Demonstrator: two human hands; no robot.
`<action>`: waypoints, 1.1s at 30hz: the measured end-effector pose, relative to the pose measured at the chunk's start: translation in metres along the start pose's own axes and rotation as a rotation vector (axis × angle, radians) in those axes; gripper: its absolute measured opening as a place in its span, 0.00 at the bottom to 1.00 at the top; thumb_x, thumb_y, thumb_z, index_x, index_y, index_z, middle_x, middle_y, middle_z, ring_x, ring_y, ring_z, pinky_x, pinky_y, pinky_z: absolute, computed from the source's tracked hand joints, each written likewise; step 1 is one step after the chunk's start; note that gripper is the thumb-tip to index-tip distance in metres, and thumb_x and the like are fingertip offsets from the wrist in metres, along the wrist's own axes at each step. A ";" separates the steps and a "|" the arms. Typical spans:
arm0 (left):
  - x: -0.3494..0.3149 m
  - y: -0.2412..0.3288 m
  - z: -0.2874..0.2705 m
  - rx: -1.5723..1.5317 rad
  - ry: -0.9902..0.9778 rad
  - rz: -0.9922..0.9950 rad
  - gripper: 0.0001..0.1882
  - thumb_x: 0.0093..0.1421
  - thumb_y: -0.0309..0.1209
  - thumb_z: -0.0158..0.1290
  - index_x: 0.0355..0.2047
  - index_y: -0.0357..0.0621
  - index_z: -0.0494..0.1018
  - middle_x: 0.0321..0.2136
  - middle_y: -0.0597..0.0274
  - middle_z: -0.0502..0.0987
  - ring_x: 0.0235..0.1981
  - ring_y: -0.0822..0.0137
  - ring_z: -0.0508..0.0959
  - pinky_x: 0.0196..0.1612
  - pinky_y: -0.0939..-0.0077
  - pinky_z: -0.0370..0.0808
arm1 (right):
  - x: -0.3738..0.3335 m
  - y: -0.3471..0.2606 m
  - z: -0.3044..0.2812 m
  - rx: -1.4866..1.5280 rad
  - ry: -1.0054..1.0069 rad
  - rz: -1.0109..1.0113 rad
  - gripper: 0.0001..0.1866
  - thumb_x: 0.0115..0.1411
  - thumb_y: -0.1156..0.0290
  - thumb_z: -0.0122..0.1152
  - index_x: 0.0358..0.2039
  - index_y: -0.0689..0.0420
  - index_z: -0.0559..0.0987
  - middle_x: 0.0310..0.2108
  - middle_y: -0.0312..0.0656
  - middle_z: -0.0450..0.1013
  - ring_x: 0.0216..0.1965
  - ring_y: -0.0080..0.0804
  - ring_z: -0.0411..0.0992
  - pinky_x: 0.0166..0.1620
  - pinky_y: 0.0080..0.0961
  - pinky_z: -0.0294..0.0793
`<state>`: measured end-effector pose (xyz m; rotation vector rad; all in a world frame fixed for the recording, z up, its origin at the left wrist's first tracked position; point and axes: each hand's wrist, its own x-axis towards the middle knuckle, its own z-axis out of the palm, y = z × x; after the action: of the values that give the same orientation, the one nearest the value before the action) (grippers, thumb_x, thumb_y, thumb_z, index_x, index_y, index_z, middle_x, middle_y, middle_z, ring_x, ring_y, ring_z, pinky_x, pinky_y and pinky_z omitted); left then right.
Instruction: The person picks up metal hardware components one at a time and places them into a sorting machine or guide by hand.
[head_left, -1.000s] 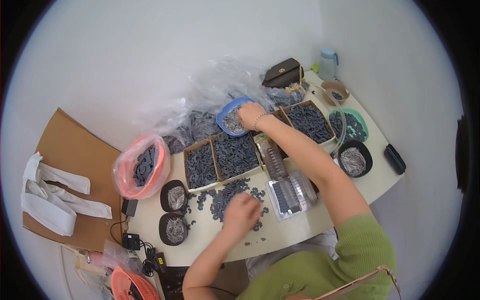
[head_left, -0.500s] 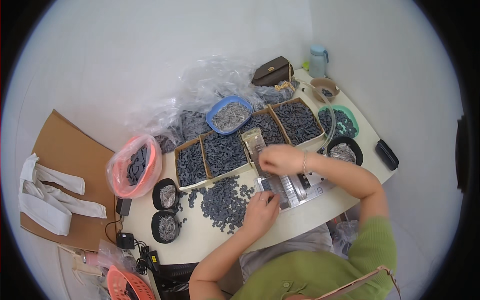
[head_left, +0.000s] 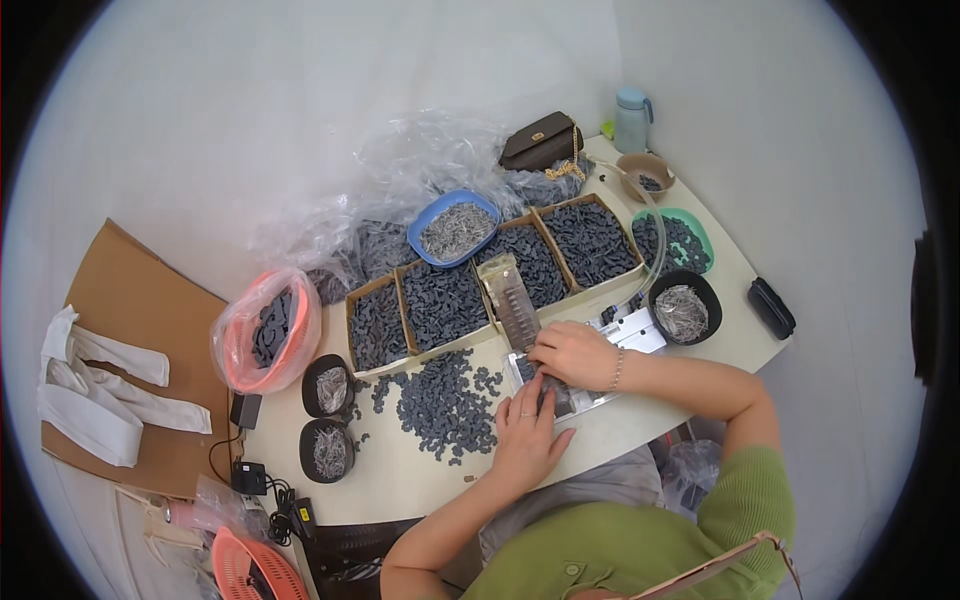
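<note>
two bare hands work close together over a flat metal tray [head_left: 514,372] near the front edge of a pale surface [head_left: 620,435]. the left hand [head_left: 530,432], wearing a ring, lies over the tray's near left part; its fingertips almost meet those of the right hand [head_left: 576,355], which bends down from the other side. the fingers hide what is under them, so whether they pinch a small piece cannot be told. a clear plastic strip [head_left: 513,308] of dark rows runs from the tray toward the back, and a silver metal plate [head_left: 638,330] sits just behind the right wrist.

left of the tray is a loose heap of small dark pieces [head_left: 445,405]. behind it stand cardboard boxes [head_left: 425,354] filled with more such pieces. a blue bowl [head_left: 415,235] of thin metal pins is at their back edge. one black bowl [head_left: 713,305] of pins is right of the plate. a dark handbag [head_left: 541,143] and a light blue bottle [head_left: 630,122] are at the far end.
</note>
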<state>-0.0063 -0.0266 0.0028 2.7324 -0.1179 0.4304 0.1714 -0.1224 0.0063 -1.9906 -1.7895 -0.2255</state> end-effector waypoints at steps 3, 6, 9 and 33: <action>0.002 -0.009 -0.007 -0.024 -0.011 -0.049 0.34 0.53 0.39 0.59 0.54 0.30 0.64 0.59 0.41 0.58 0.58 0.46 0.60 0.59 0.53 0.53 | -0.012 0.001 -0.013 -0.018 0.029 0.041 0.14 0.48 0.69 0.60 0.37 0.55 0.78 0.35 0.39 0.70 0.42 0.37 0.68 0.45 0.33 0.67; 0.008 -0.028 -0.004 0.003 0.021 -0.077 0.34 0.54 0.40 0.57 0.56 0.30 0.62 0.59 0.41 0.58 0.59 0.45 0.59 0.60 0.53 0.53 | -0.021 -0.007 -0.017 -0.085 0.072 0.042 0.15 0.48 0.69 0.60 0.39 0.56 0.79 0.37 0.39 0.71 0.43 0.36 0.68 0.46 0.33 0.66; 0.018 -0.034 -0.002 0.028 -0.003 -0.054 0.34 0.55 0.41 0.56 0.56 0.30 0.61 0.59 0.41 0.57 0.59 0.45 0.58 0.60 0.53 0.52 | -0.027 -0.017 -0.013 -0.151 0.103 0.014 0.17 0.48 0.69 0.59 0.40 0.58 0.79 0.40 0.40 0.71 0.44 0.35 0.68 0.46 0.32 0.65; 0.005 -0.018 -0.011 -0.037 -0.054 0.028 0.34 0.54 0.42 0.57 0.56 0.32 0.63 0.59 0.42 0.57 0.60 0.45 0.58 0.59 0.51 0.54 | -0.042 -0.036 -0.018 -0.195 0.000 -0.019 0.20 0.51 0.69 0.53 0.45 0.63 0.75 0.47 0.44 0.70 0.46 0.35 0.68 0.47 0.30 0.65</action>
<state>-0.0021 -0.0058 0.0080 2.7097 -0.1774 0.3592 0.1334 -0.1661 0.0129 -2.1051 -1.8489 -0.4207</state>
